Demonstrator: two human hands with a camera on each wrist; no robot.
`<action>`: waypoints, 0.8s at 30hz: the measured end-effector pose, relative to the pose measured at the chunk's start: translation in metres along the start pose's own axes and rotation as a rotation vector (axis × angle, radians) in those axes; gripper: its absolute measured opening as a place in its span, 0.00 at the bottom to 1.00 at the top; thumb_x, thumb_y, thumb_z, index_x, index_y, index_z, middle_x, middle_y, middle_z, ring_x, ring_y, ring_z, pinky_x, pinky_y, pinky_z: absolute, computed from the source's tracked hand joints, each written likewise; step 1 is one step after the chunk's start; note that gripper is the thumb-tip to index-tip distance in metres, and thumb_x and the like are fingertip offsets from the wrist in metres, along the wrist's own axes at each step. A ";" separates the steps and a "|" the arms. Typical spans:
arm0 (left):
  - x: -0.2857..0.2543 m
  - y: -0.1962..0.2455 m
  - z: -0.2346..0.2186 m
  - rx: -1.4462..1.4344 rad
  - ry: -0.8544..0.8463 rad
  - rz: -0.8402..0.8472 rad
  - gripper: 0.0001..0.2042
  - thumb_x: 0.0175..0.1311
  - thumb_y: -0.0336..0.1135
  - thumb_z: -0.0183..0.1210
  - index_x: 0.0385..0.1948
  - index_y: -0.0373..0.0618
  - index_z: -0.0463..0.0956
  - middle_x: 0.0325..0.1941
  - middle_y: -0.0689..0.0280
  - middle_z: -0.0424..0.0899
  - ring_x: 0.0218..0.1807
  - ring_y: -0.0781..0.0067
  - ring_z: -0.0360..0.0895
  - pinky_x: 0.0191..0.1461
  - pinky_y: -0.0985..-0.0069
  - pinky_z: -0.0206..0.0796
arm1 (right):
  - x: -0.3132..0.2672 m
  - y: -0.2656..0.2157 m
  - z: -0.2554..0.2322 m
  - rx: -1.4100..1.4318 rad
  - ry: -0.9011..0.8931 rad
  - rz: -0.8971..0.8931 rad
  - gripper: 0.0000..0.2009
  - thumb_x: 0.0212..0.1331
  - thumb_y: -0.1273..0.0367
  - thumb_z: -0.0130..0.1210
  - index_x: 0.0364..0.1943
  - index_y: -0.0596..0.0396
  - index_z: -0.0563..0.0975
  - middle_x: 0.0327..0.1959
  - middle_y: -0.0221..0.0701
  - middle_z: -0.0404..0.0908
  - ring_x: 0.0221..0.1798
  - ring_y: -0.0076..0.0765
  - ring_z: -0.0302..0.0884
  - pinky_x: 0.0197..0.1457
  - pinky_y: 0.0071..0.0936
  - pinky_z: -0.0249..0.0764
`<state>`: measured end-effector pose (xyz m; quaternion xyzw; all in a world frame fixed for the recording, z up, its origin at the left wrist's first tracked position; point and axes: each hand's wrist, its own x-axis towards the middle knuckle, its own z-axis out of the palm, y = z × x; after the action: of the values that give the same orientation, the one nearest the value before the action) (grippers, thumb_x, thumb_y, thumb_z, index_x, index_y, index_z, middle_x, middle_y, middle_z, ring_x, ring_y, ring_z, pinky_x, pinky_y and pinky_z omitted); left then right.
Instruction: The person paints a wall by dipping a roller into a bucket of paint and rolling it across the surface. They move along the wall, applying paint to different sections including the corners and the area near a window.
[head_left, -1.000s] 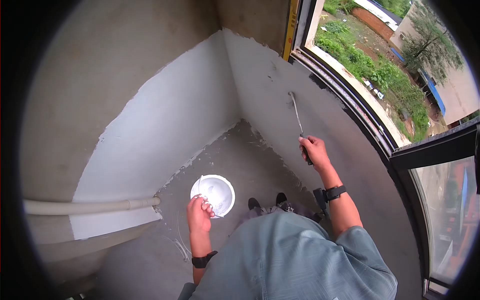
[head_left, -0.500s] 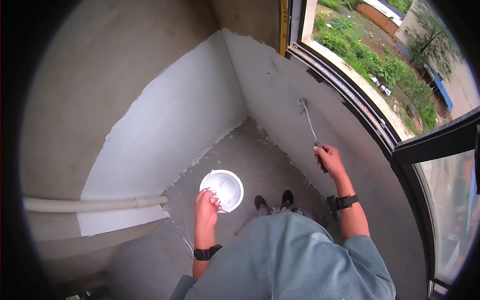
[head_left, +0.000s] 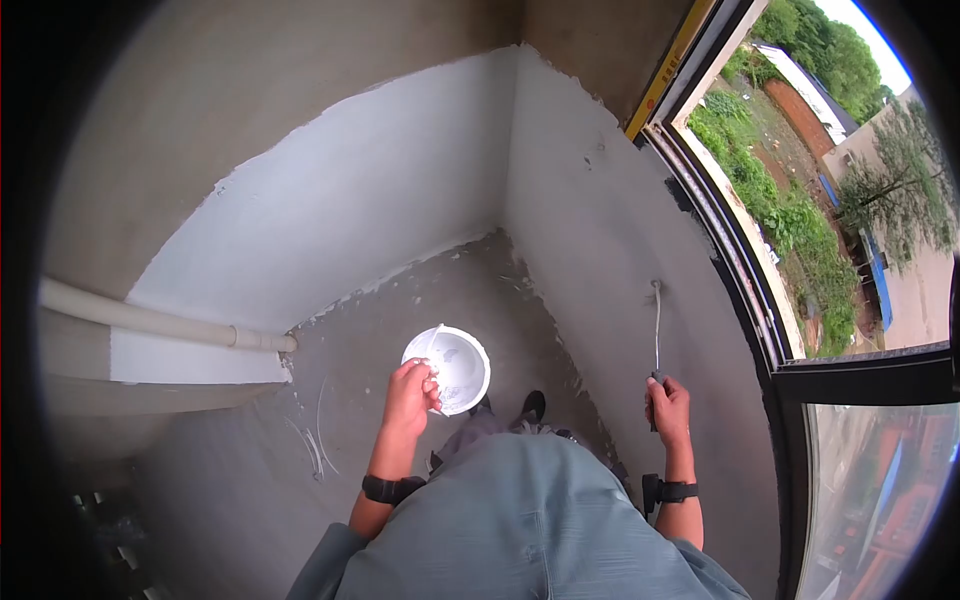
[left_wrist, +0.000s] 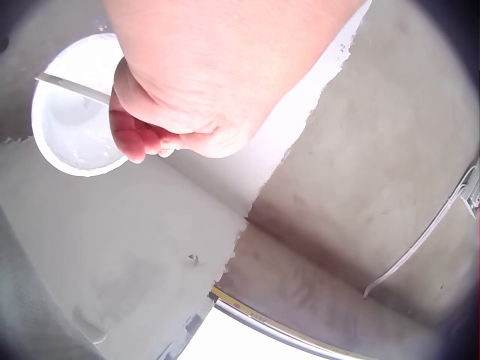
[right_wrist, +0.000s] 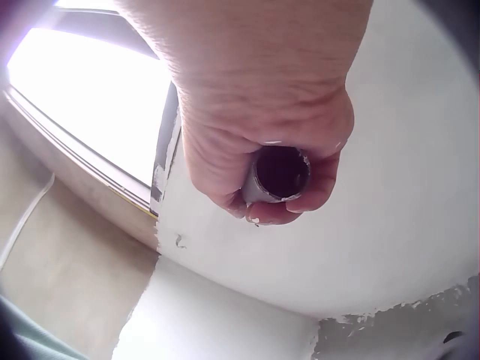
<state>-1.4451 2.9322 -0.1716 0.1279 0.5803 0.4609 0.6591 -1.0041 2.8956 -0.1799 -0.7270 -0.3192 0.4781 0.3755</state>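
The left hand (head_left: 408, 394) curls its fingers round the pale handle strip (left_wrist: 73, 88) of a white bucket (head_left: 466, 372), beside the bucket's left side. White material lies inside the bucket, seen also in the left wrist view. The right hand (head_left: 670, 408) grips the dark handle (head_left: 655, 384) of a tool; a long, thin pale part (head_left: 657, 330) runs from it to the grey-white wall (head_left: 600, 240). In the right wrist view the fingers wrap round the handle, whose round hollow end (right_wrist: 282, 172) faces the camera. The tool's far end is too small to tell.
A window frame (head_left: 735, 240) with a yellow strip (head_left: 672, 68) borders the wall at the right. A pale pipe (head_left: 165, 322) runs along the left wall. Dark shoes (head_left: 533, 406) stand on the grey floor (head_left: 370, 340) near the bucket.
The right hand and tool have shifted along the wall, the tool's far end now farther from the window's upper corner. The left hand still grips at the bucket. The head view has turned.
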 end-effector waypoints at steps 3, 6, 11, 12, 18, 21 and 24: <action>-0.015 -0.004 -0.012 -0.024 0.062 0.010 0.04 0.67 0.32 0.53 0.31 0.46 0.71 0.18 0.75 0.66 0.18 0.80 0.67 0.19 0.75 0.63 | 0.058 -0.006 0.028 -0.032 -0.065 -0.054 0.13 0.68 0.63 0.57 0.26 0.53 0.72 0.19 0.24 0.72 0.15 0.20 0.68 0.18 0.22 0.63; -0.035 -0.007 -0.023 -0.086 0.181 0.046 0.04 0.66 0.32 0.53 0.31 0.46 0.71 0.18 0.75 0.66 0.18 0.80 0.67 0.19 0.75 0.63 | 0.111 -0.032 0.067 -0.045 -0.126 -0.087 0.15 0.67 0.61 0.57 0.26 0.53 0.72 0.20 0.25 0.73 0.16 0.21 0.69 0.19 0.23 0.64; -0.069 -0.019 -0.048 -0.178 0.342 0.132 0.03 0.66 0.31 0.53 0.31 0.46 0.71 0.18 0.75 0.67 0.18 0.81 0.66 0.19 0.75 0.62 | 0.206 -0.069 0.143 -0.090 -0.163 -0.142 0.17 0.64 0.59 0.58 0.27 0.59 0.77 0.21 0.30 0.78 0.17 0.26 0.75 0.21 0.28 0.68; -0.076 -0.021 -0.051 -0.191 0.372 0.142 0.03 0.66 0.31 0.53 0.31 0.46 0.71 0.18 0.74 0.67 0.18 0.80 0.66 0.19 0.75 0.62 | 0.225 -0.076 0.157 -0.113 -0.171 -0.152 0.17 0.64 0.59 0.58 0.28 0.61 0.77 0.22 0.31 0.79 0.18 0.27 0.76 0.21 0.29 0.69; -0.104 -0.035 -0.059 -0.207 0.480 0.172 0.03 0.66 0.32 0.53 0.31 0.46 0.71 0.18 0.74 0.65 0.19 0.79 0.66 0.19 0.75 0.61 | 0.312 -0.111 0.233 -0.234 -0.212 -0.180 0.18 0.66 0.59 0.57 0.27 0.63 0.76 0.23 0.32 0.78 0.20 0.31 0.77 0.24 0.31 0.73; -0.107 -0.031 -0.056 -0.198 0.500 0.147 0.04 0.66 0.32 0.53 0.32 0.46 0.71 0.18 0.74 0.65 0.20 0.79 0.66 0.20 0.75 0.61 | 0.309 -0.123 0.238 -0.196 -0.221 -0.094 0.19 0.67 0.59 0.56 0.26 0.63 0.76 0.23 0.33 0.78 0.20 0.32 0.76 0.23 0.33 0.73; -0.100 -0.023 -0.052 -0.164 0.466 0.120 0.03 0.66 0.32 0.53 0.32 0.46 0.71 0.19 0.74 0.65 0.20 0.79 0.66 0.20 0.75 0.61 | 0.297 -0.108 0.218 -0.167 -0.236 -0.122 0.19 0.68 0.58 0.55 0.27 0.62 0.75 0.23 0.32 0.77 0.19 0.31 0.74 0.21 0.33 0.73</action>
<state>-1.4707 2.8251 -0.1389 -0.0014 0.6686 0.5618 0.4872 -1.1185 3.2483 -0.2802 -0.6738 -0.4433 0.5082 0.3020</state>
